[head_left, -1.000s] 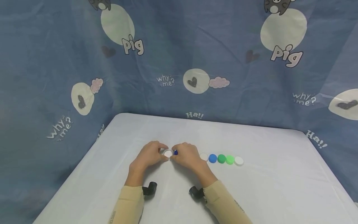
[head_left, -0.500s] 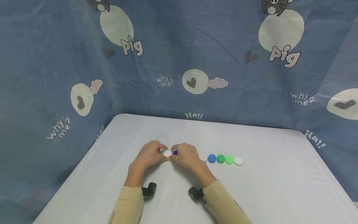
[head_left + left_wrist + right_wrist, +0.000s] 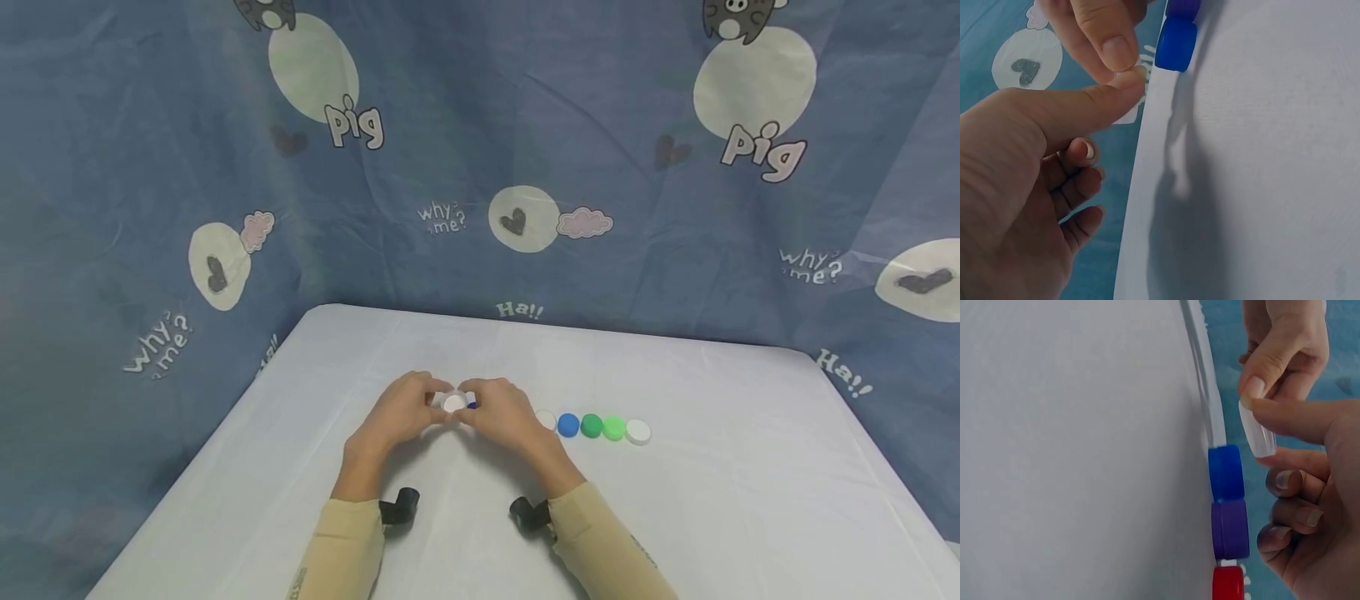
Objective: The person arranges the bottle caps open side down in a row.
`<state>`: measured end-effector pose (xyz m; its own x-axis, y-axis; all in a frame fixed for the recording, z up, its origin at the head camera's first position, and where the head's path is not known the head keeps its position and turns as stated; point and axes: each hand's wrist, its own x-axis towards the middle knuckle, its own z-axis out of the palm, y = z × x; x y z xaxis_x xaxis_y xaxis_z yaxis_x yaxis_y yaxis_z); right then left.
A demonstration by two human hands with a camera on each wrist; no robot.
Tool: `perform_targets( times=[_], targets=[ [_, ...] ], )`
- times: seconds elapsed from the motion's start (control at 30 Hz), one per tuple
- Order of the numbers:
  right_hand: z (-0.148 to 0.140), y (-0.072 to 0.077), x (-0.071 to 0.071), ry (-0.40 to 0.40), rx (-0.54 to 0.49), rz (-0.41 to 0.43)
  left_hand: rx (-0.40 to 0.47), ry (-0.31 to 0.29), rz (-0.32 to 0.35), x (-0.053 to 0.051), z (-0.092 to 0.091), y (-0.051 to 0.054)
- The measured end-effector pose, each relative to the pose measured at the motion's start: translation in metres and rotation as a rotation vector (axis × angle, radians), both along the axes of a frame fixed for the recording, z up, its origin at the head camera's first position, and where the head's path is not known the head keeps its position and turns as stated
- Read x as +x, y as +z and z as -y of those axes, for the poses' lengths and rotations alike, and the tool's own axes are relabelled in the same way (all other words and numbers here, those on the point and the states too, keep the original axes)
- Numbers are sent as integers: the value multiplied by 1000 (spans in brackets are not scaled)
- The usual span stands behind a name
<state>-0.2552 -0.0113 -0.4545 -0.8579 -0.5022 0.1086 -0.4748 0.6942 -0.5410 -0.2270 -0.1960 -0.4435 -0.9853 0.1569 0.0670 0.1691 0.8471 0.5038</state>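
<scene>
A white bottle cap (image 3: 454, 403) is held between the fingertips of both hands, just above the table. My left hand (image 3: 405, 408) pinches it from the left; my right hand (image 3: 501, 410) pinches it from the right. Seen by the right wrist camera, the cap (image 3: 1256, 430) is tilted on edge, with the thumbs meeting at its upper end. A blue cap (image 3: 1227, 473), a purple cap (image 3: 1230, 529) and a red cap (image 3: 1228, 583) stand in line beside the right hand. Most of these are hidden behind that hand in the head view.
Right of the hands, the row continues with a white cap (image 3: 546, 421), a blue cap (image 3: 568, 425), a green cap (image 3: 592, 426), a light green cap (image 3: 614, 428) and another white cap (image 3: 638, 432). They lie on a white-covered table (image 3: 720, 500). A printed blue curtain (image 3: 420, 275) hangs behind.
Both hands have risen slightly away from me, bringing the white cap up and a little to the right. Their fingertips are closer together. The caps on the right have stayed put.
</scene>
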Motion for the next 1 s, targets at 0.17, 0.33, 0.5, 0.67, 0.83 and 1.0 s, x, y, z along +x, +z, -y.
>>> perform_targets(
  times=[0.17, 0.33, 0.5, 0.67, 0.83, 1.0],
  targets=[
    [-5, 1, 0, -36, -45, 40, -14, -8, -17, -2, -2, -2],
    [-9, 5, 2, -78, -97, 74, -36, -1, -102, -1, -4, -1],
    [-11, 5, 1, -106, -137, 101, -32, 2, -189, 0, -4, 0],
    [-13, 4, -1, -115, -180, 157, -62, -4, -285, -1, -7, -1],
    [-15, 4, -2, -107, -225, 201, -60, -12, -370, 0, -9, 0],
    [-16, 4, -2, -87, -232, 200, -54, 3, -399, 1, -8, -2]
  ],
)
